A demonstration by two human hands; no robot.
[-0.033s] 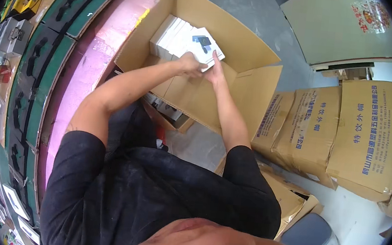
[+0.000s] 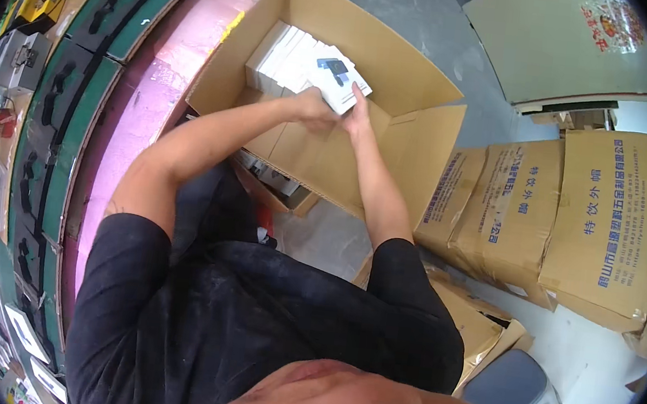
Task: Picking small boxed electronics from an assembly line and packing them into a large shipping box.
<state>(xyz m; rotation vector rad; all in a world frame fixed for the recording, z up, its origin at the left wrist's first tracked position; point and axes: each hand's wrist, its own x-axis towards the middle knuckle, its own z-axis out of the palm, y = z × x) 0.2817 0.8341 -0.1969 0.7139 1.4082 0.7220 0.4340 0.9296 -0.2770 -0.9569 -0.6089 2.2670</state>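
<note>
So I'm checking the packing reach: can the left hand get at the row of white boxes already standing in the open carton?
Probably yes. The left hand is inside the open carton, right beside the white boxes, with nothing covering them.

White flat box [image 2: 339,80], tilted, above packed boxes [image 2: 287,60] in carton [image 2: 401,60].

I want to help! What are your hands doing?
Left hand: closed on the white box.
Right hand: fingers on the same white box.

Open carton [image 2: 401,60]: white boxes [image 2: 295,61] fill the far left corner; near floor bare. Raised walls and front flap [image 2: 423,157] bound entry; access from above only.
</note>
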